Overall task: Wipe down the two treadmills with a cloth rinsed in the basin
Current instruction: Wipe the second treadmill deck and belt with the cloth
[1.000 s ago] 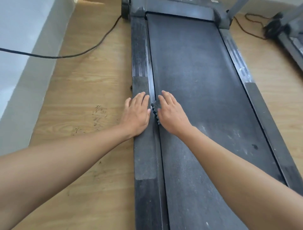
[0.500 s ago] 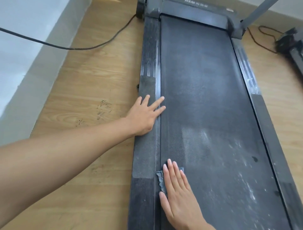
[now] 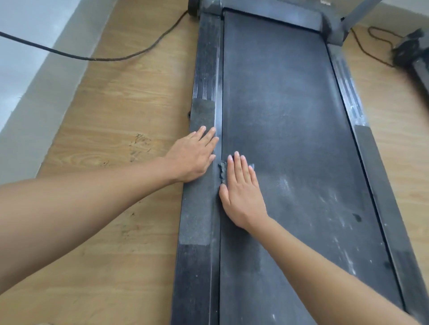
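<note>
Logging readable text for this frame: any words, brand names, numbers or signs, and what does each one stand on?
One white marking on the motor cover of the treadmill, at the top edge of the view: cut off and blurred, not readable.
No other text shows anywhere in view.

Light: bright, diffuse, even; source not in view. Shadows weak and soft-edged on the floor [image 3: 116, 111]. Pale sheen along the left rail [image 3: 217, 81] of the treadmill [image 3: 290, 116]. Wide-angle stretch toward lower corners. Dark machine [image 3: 412, 54] at right edge smeared by blur; whole frame slightly soft.
</note>
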Tool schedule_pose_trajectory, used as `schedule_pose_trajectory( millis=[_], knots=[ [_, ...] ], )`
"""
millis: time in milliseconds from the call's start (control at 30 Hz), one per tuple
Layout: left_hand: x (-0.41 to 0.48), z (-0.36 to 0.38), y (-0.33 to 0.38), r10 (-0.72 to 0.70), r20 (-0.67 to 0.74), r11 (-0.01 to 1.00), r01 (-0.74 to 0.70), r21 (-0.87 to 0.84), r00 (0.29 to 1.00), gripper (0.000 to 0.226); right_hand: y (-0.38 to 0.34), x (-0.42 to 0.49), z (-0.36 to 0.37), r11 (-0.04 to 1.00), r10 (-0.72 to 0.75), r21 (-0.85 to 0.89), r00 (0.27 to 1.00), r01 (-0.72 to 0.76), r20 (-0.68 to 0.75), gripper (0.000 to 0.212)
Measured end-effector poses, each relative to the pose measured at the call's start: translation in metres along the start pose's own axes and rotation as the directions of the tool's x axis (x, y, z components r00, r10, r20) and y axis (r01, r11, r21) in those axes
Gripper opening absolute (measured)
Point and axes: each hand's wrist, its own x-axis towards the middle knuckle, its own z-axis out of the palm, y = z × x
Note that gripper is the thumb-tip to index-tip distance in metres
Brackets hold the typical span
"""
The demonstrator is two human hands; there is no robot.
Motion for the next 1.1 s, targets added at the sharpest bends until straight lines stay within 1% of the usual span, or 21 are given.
schedule_pose_trajectory(
  millis=[100,167,233,267,333,400,467,567,633,733,833,900,933,967,1033,1100],
  knots=[
    [-0.002,0.010,0.005,-0.011,-0.042,1.000,0.010,-0.008,0.999,0.065,-0.005,-0.106,0.014,0.993,-0.114,-0.039,0.992,0.116,0.048,0.073],
    [-0.003,0.016,0.007,-0.011,-0.059,1.000,0.011,-0.005,0.998,0.073,-0.002,-0.134,0.017,0.988,-0.134,-0.066,0.989,0.138,0.061,0.072],
    [-0.002,0.017,0.008,-0.022,-0.046,1.000,0.022,-0.001,0.999,0.077,0.004,-0.108,0.015,0.990,-0.117,-0.069,0.992,0.120,0.041,0.071],
    [-0.001,0.016,0.008,-0.023,-0.034,1.000,0.023,-0.001,0.999,0.074,0.004,-0.084,0.014,0.995,-0.082,-0.061,0.996,0.083,0.019,0.070],
    [-0.002,0.013,0.008,-0.019,-0.007,1.000,0.019,0.020,1.000,0.065,0.006,-0.028,0.009,0.999,0.041,-0.032,0.999,-0.041,-0.025,0.070],
    [-0.002,0.008,0.007,-0.005,0.014,0.999,0.004,0.053,1.000,0.062,0.010,0.020,0.000,0.990,0.141,-0.002,0.989,-0.141,-0.036,0.073],
    [-0.002,-0.001,0.007,-0.002,0.055,0.998,-0.002,0.066,0.999,0.062,0.018,0.051,-0.011,0.986,0.164,0.023,0.986,-0.163,-0.017,0.073],
    [0.002,-0.014,0.009,-0.004,0.116,0.998,-0.003,0.055,0.993,0.060,0.031,0.056,-0.018,0.994,0.104,0.014,0.995,-0.104,0.002,0.069],
    [0.003,-0.019,0.010,-0.026,0.160,1.000,0.023,0.018,0.987,0.058,0.034,0.030,-0.015,0.997,0.074,0.024,0.997,-0.075,0.011,0.070],
    [0.003,-0.015,0.014,-0.020,0.178,1.000,0.021,-0.003,0.984,0.062,0.027,-0.058,-0.001,0.999,0.024,0.021,0.998,-0.025,0.051,0.074],
    [0.005,-0.012,0.017,-0.043,0.260,0.992,0.073,-0.104,0.965,0.066,0.024,-0.155,0.006,0.993,-0.101,-0.052,0.987,0.108,0.121,0.077],
    [0.009,-0.017,0.021,-0.046,0.297,0.983,0.096,-0.154,0.954,0.067,0.037,-0.167,0.007,0.976,-0.168,-0.114,0.975,0.185,0.146,0.077],
    [0.010,-0.018,0.022,-0.042,0.304,0.981,0.096,-0.166,0.952,0.067,0.043,-0.155,0.006,0.976,-0.160,-0.124,0.978,0.177,0.136,0.076],
    [0.011,-0.018,0.021,-0.041,0.303,0.981,0.095,-0.167,0.952,0.067,0.048,-0.134,0.005,0.984,-0.125,-0.114,0.986,0.138,0.110,0.076],
    [0.008,-0.014,0.019,-0.048,0.309,0.985,0.097,-0.146,0.950,0.067,0.056,-0.075,0.002,0.998,-0.008,-0.068,0.999,0.010,0.033,0.077],
    [0.004,-0.014,0.023,-0.057,0.323,0.986,0.104,-0.130,0.945,0.067,0.065,-0.016,-0.008,0.994,0.108,-0.030,0.994,-0.107,0.028,0.076]
  ],
)
